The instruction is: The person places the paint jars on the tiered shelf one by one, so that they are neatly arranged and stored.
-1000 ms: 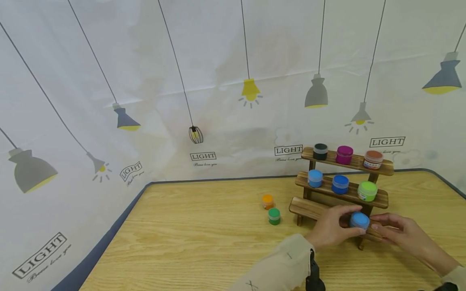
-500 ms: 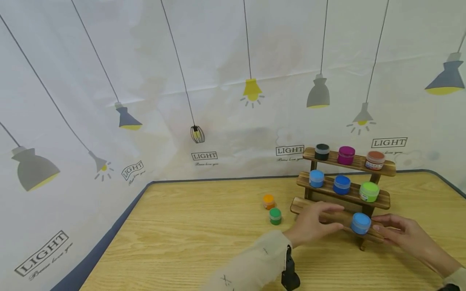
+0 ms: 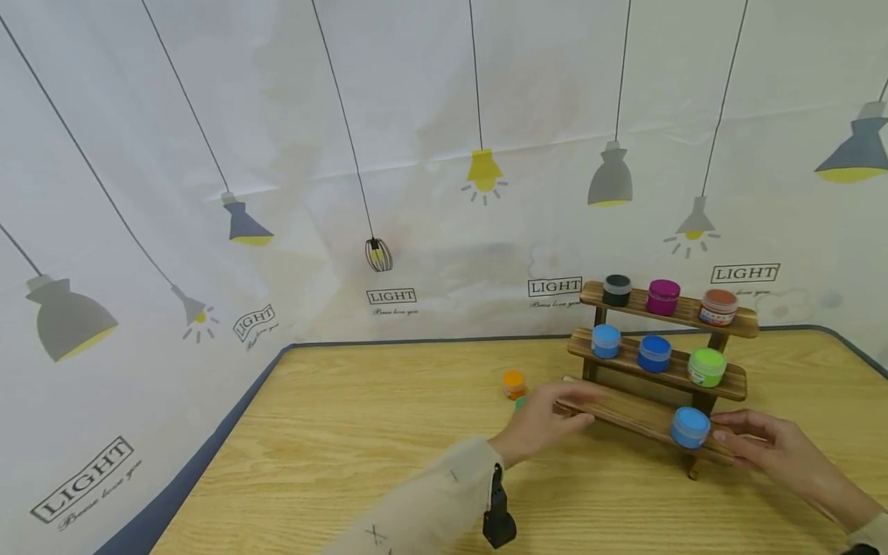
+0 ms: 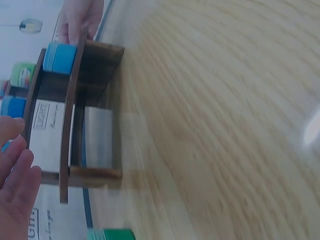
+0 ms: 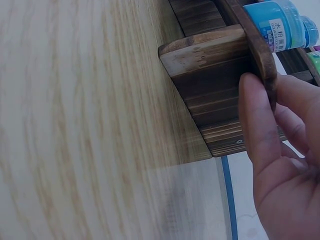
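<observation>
A three-tier wooden display rack [image 3: 627, 408] stands at the right, with a light blue paint jar [image 3: 690, 428] on the right part of its lowest shelf. My right hand [image 3: 784, 451] pinches that shelf's right end; in the right wrist view the thumb [image 5: 257, 112] lies on the underside of the board. Near the shelf's left end hovers my left hand [image 3: 536, 425], fingers apart and holding nothing. It hides most of a green paint jar [image 3: 521, 402] on the table, whose side shows in the left wrist view. Just behind sits an orange paint jar [image 3: 514, 385].
On the middle shelf are a sky blue jar [image 3: 606, 341], a dark blue jar [image 3: 654, 354] and a lime green jar [image 3: 707, 368]. Black [image 3: 617, 290], magenta [image 3: 663, 297] and rust-red [image 3: 718, 307] jars line the top. A lamp-printed backdrop [image 3: 430, 216] rises behind the wooden table [image 3: 333, 432].
My left hand has let go of the light blue jar on the lowest shelf and moved left, in front of the green jar. My right hand has stayed at the shelf's right end.
</observation>
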